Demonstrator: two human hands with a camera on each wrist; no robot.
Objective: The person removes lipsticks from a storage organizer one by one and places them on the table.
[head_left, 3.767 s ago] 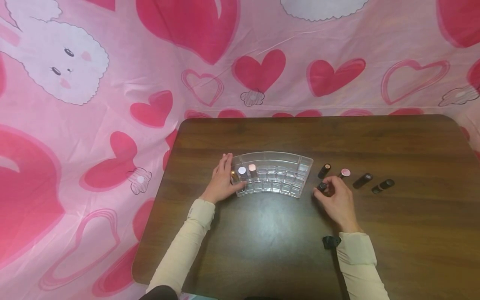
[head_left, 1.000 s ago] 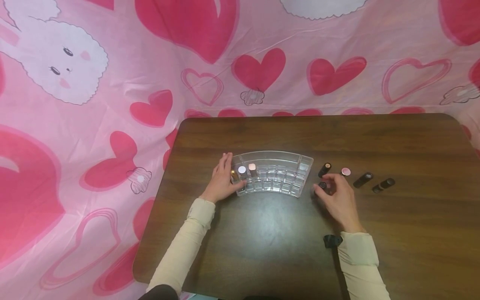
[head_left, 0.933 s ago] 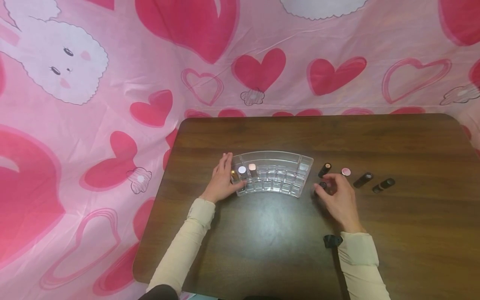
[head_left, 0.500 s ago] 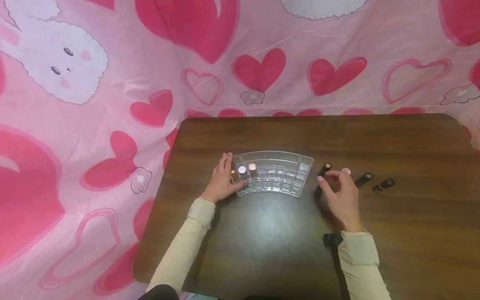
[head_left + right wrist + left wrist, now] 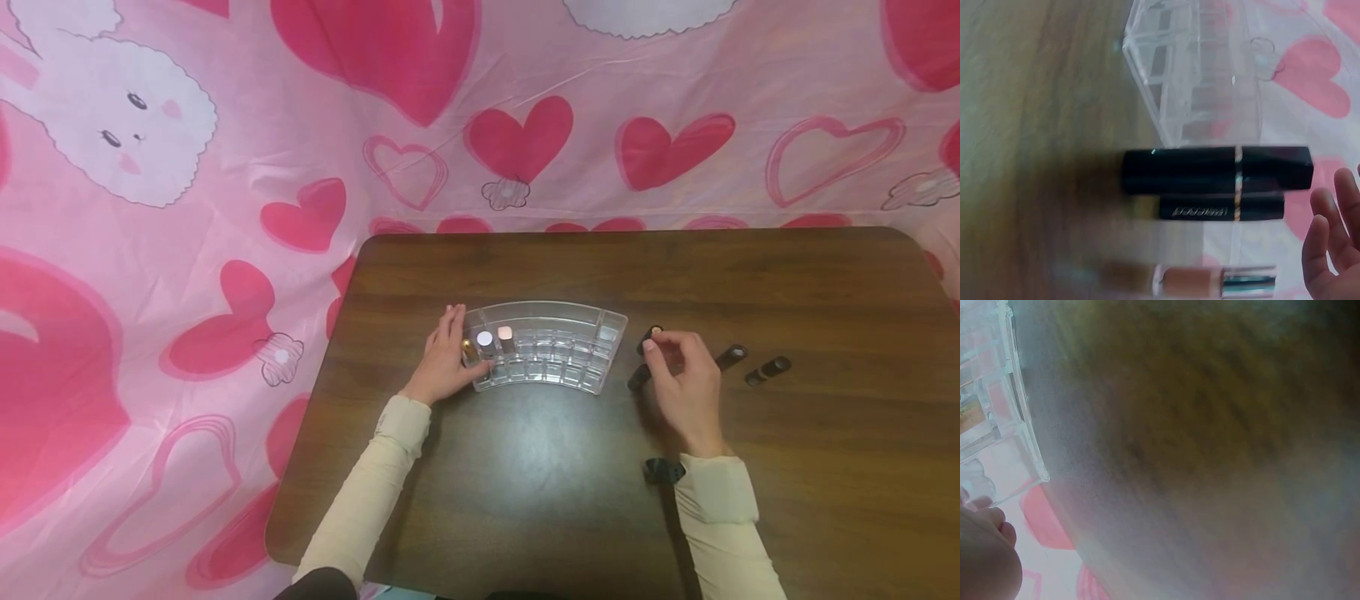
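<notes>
My left hand (image 5: 440,367) rests against the left end of a clear curved lipstick organizer (image 5: 546,310), fingers straight, thumb along the front. In it stand a gold-topped (image 5: 468,350), a white-topped (image 5: 485,340) and a pinkish-topped lipstick (image 5: 506,337). My right hand (image 5: 688,387) hovers over a row of lipsticks, thumb and fingers loosely bent. The right wrist view shows its fingers (image 5: 1315,247) apart from the tubes. Nearest are a black lipstick (image 5: 1182,170), a gold-banded black one (image 5: 1200,208) behind it, and a tan tube with a silver cap (image 5: 1249,282).
Two more dark lipsticks stand to the right, one partly behind my hand (image 5: 732,357), one farther out (image 5: 767,370). The brown table (image 5: 540,500) ends at a pink heart-patterned cloth (image 5: 525,142). A black wrist device (image 5: 663,471) sits by my right cuff.
My right hand has let go of the nearest black lipstick, which stays standing, and has shifted slightly up and right toward the black one behind it. The left hand has not moved.
</notes>
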